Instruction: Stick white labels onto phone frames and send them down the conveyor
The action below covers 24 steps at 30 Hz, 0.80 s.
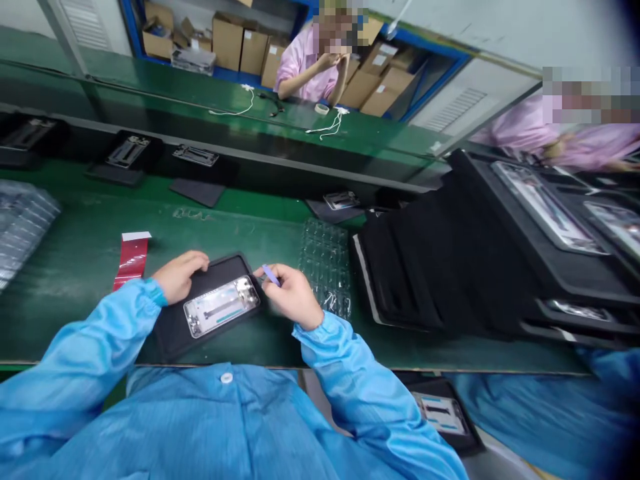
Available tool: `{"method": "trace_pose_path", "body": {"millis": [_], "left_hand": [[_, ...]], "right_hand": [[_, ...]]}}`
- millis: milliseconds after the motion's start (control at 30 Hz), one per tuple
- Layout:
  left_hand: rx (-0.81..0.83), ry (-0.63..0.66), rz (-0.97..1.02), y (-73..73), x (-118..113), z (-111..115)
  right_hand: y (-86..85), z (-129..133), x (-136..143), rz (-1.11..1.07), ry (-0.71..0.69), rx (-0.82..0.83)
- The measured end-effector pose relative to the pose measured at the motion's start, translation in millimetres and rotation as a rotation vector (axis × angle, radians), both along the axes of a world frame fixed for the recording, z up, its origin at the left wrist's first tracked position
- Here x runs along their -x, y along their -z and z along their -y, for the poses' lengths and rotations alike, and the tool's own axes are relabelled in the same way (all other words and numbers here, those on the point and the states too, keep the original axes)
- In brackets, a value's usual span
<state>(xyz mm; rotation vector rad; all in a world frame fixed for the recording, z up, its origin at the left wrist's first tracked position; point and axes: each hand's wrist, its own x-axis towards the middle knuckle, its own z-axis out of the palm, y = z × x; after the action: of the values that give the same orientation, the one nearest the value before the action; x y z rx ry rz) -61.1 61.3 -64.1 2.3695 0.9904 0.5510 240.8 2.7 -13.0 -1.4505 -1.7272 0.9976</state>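
In front of me lies a black foam tray (175, 333), tilted on the bench. A phone frame (219, 308) with a pale inside, dark strip and blue strips rests in it. My left hand (176, 279) is at the tray's upper left, its fingers curled over the edge. My right hand (296, 297) is closed on a slim purple-handled tool (271, 275). The tool's dark tip is near the frame's upper right corner; whether it touches is too small to tell. A red film strip (133, 261) with a white end lies left of my left hand.
A clear blister tray (325, 260) with small parts is to the right. Beyond it stands a large stack of black trays (440, 253). More phone frames (196, 155) lie along the back. Clear packaging (23, 223) sits left. Co-workers (307, 63) in pink sit across and at right.
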Motion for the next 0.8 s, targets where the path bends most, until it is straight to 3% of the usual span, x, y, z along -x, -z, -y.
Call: {"method": "trace_pose_path", "body": {"millis": [100, 200, 300, 433, 600, 800], "left_hand": [[-0.014, 0.11, 0.022, -5.6, -36, -33], [-0.047, 0.085, 0.058, -14.9, -63, -38], [-0.03, 0.04, 0.127, -29.1, -67, -17], [0.22, -0.037, 0.264, -41.7, -60, 20], [0.625, -0.135, 0.523, -35.1, -67, 46], [0.72, -0.195, 0.639, -33.3, -72, 55]], "right_hand": [[0.1, 1, 6, -0.025, 0.015, 0.054], [-0.3, 2, 15, -0.048, 0.03, 0.095], [-2.6, 4, 20, -0.087, -0.008, 0.136], [-6.3, 7, 21, -0.12, -0.09, 0.2], [-10.5, 10, 22, -0.091, -0.111, 0.24], [-13.8, 15, 27, -0.091, -0.08, 0.266]]}}
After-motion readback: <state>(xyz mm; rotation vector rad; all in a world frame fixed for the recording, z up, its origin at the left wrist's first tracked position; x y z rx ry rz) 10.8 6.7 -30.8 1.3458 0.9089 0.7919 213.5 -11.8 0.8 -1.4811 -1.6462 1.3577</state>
